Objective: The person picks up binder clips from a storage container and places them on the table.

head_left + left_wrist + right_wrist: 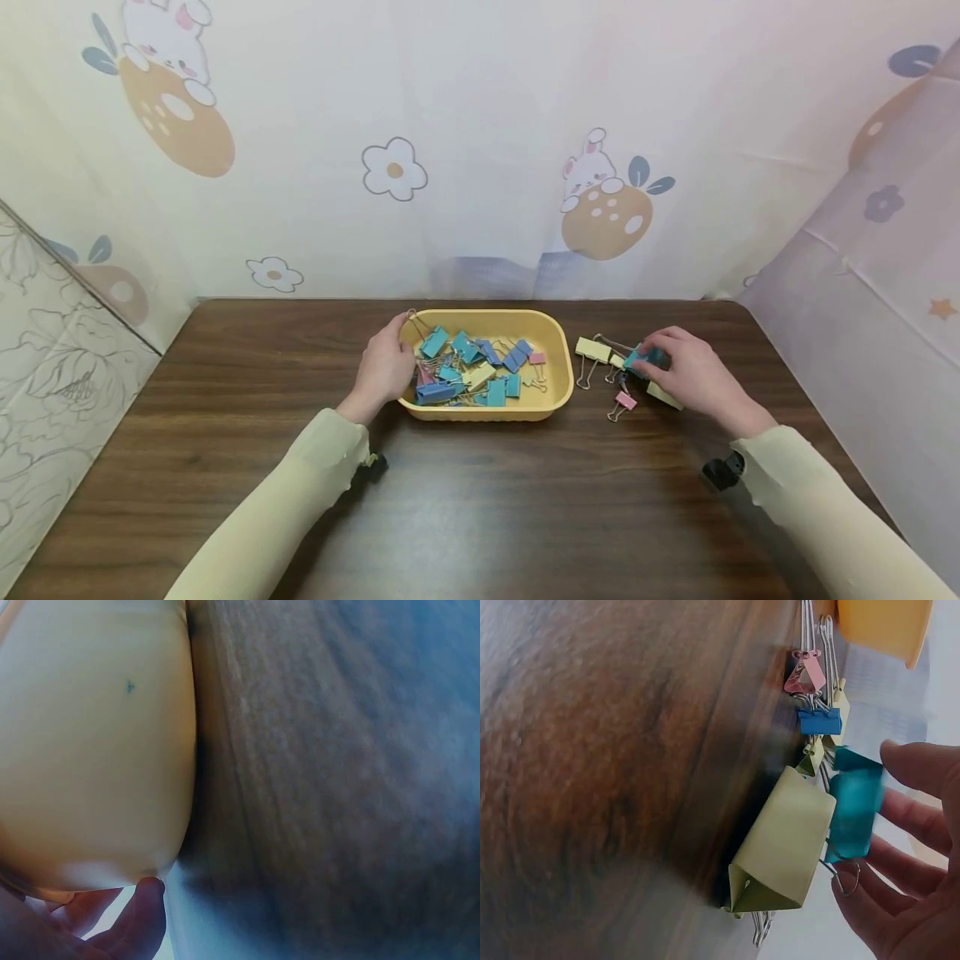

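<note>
At the left end of a yellow plastic tray [558,367], my left hand [384,367] grips the wall; in the left wrist view its fingertips [150,896] press on the outside. Inside the tray lies a heap of binder clips [480,377] in teal, blue, yellow and pink. My right hand [686,371] pinches a teal binder clip [855,806] between thumb and fingers, just above a small group of clips right of the tray. Beside it are a large yellow binder clip [784,840], a blue binder clip [820,721] and a pink binder clip [626,401].
Another yellow binder clip [593,349] lies near the tray's right end. Everything stands on a dark brown wooden table [495,508]. A patterned curtain [480,167] hangs behind the back edge and along the right side.
</note>
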{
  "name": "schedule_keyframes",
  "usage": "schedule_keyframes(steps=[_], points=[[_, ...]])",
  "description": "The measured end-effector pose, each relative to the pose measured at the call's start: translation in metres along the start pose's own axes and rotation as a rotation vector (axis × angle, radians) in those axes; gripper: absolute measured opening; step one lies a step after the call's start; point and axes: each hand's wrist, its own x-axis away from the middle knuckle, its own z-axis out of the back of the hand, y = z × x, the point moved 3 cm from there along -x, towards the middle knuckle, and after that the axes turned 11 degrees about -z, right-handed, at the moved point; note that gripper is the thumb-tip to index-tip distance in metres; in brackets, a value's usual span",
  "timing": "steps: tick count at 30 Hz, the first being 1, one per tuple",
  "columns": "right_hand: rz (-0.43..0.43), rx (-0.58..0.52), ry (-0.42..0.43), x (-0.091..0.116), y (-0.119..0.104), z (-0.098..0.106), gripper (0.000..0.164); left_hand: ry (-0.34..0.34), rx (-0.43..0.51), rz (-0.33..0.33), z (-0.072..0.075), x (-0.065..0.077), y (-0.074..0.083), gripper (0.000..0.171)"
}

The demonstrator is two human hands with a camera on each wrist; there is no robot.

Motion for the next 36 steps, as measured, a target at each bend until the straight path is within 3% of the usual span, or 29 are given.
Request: schedule_keyframes(steps=[13,19,26,31,36], points=[[0.05,0.037,0.015,0.0,-0.011,0.008,0.012,0.0,0.0,0.0,0.0,0.0,0.001,0.051],[0.149,0.031,0.047,-0.004,-0.043,0.014,0.008,-0.006,0.001,0.005,0.001,0.001,0.001,0.051],[0.241,0.016,0.012,-0.01,-0.093,0.011,0.011,-0.008,-0.005,0.005,0.001,0.001,0.001,0.051],[0.332,-0.013,-0.027,-0.015,-0.122,-0.006,0.008,0.0,-0.003,0.001,0.002,0.002,-0.001,0.052],[0.388,0.004,-0.139,-0.019,-0.141,-0.03,0.009,-0.004,0.003,-0.007,0.001,0.002,0.0,0.052]])
